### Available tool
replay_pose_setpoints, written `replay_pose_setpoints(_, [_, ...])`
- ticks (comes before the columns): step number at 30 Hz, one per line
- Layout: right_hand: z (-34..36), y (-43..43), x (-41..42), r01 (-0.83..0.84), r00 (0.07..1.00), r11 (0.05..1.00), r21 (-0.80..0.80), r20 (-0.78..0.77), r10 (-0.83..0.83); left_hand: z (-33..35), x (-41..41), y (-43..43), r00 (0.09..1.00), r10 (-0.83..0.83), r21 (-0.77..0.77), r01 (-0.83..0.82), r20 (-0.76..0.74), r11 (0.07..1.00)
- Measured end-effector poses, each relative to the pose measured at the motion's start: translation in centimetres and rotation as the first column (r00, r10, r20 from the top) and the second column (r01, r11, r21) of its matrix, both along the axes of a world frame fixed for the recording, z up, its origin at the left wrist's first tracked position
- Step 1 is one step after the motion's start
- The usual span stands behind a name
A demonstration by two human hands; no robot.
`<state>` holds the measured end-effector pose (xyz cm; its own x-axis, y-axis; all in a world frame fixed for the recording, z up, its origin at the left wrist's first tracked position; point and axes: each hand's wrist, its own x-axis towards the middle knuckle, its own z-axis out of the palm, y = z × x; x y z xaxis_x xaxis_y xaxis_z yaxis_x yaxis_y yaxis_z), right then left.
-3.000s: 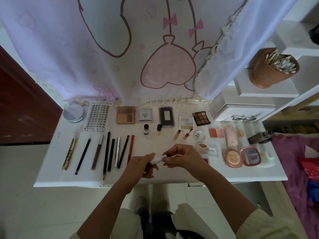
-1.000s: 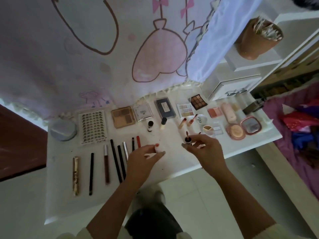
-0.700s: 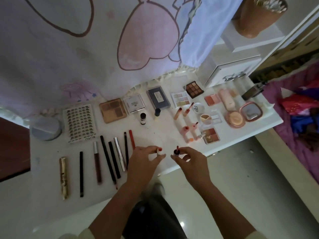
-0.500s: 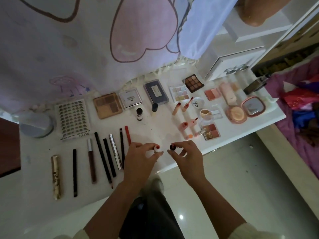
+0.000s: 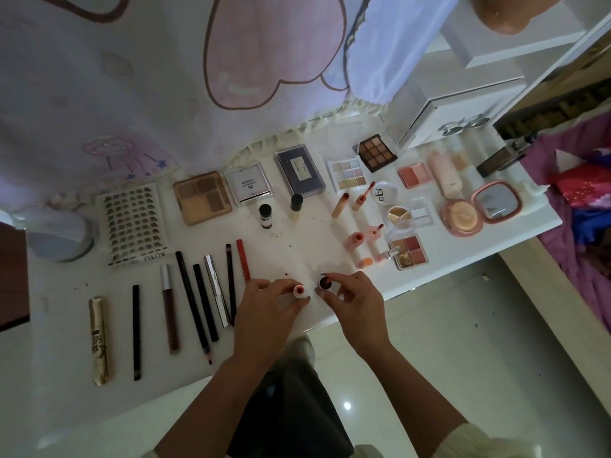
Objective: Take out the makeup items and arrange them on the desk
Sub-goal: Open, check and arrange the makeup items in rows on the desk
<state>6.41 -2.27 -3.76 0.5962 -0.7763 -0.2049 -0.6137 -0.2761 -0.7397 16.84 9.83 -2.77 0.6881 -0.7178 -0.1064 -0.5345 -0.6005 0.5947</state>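
My left hand (image 5: 267, 309) pinches a small white tube (image 5: 299, 290) with a red opening, held upright near the front edge of the white desk (image 5: 66, 404). My right hand (image 5: 355, 300) pinches its dark-tipped cap and applicator (image 5: 324, 281) a few centimetres to the right of the tube. The two parts are apart. Pencils and liners (image 5: 205, 305) lie in a row to the left of my hands. Palettes (image 5: 201, 197) line the back, and pink lip tubes (image 5: 355, 240) lie to the right.
A sheet of false nails (image 5: 134, 221) and a round silver tin (image 5: 59, 236) sit at the left. Compacts and an open mirror (image 5: 496, 201) fill the right end. A printed curtain (image 5: 165, 77) hangs behind the desk. White drawers (image 5: 463, 104) stand at the back right.
The tube that was shut 3 s ago is now pulled apart into tube and cap. Both hands came lower toward the desk's front edge, and my view tilted left.
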Motion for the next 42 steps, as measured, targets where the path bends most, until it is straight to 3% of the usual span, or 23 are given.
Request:
replay_pose_setpoints(3, [0.0,0.1,0.1,-0.009,1.0,1.0,-0.005,-0.013,0.009,-1.4,0.0,-0.1,0.95,-0.166,0.051,0.158,0.266,0.986])
replay_pose_setpoints(11, [0.2,0.2,-0.3,-0.023,1.0,1.0,-0.008,0.002,0.023,-2.4,0.3,-0.1,0.925,-0.246,0.108,0.224,0.29,0.969])
replay_pose_setpoints(13, [0.4,0.3,-0.6,-0.026,0.999,1.0,-0.007,0.02,0.026,-2.2,0.3,0.1,0.965,-0.193,0.085,0.18,0.175,0.98])
replay_pose_setpoints(15, [0.8,0.3,-0.9,-0.038,0.999,0.999,-0.016,0.015,0.038,-1.5,0.3,0.1,0.999,-0.004,0.064,0.007,-0.038,0.998])
replay_pose_setpoints(18, [2.0,0.2,-1.4,-0.064,0.998,0.997,-0.05,0.024,0.065,-0.6,0.0,0.6,0.984,0.084,0.069,-0.074,-0.157,0.995])
replay_pose_setpoints(22, [4.5,-0.3,-1.3,-0.076,0.988,0.987,-0.139,0.126,0.094,2.0,0.5,2.2,0.979,0.095,0.045,-0.088,-0.179,0.995])
replay_pose_setpoints(26, [7.1,-1.6,2.2,-0.097,0.972,0.966,-0.24,0.186,0.144,3.1,3.3,1.8,0.962,0.237,-0.078,-0.249,-0.136,0.965])
replay_pose_setpoints(30, [8.6,-2.5,8.1,-0.253,0.965,0.938,-0.236,0.008,0.262,2.7,7.2,-1.0,0.928,0.359,-0.059,-0.366,-0.105,0.929])
replay_pose_setpoints(35, [8.4,-2.2,13.1,-0.478,0.855,0.86,-0.18,-0.32,0.408,1.0,9.6,-3.0,0.951,0.307,0.032,-0.306,-0.041,0.951])
replay_pose_setpoints(42, [6.9,-1.5,15.4,-0.51,0.822,0.83,-0.227,-0.413,0.392,-0.4,10.4,-4.0,0.964,0.267,0.03,-0.267,0.01,0.963])
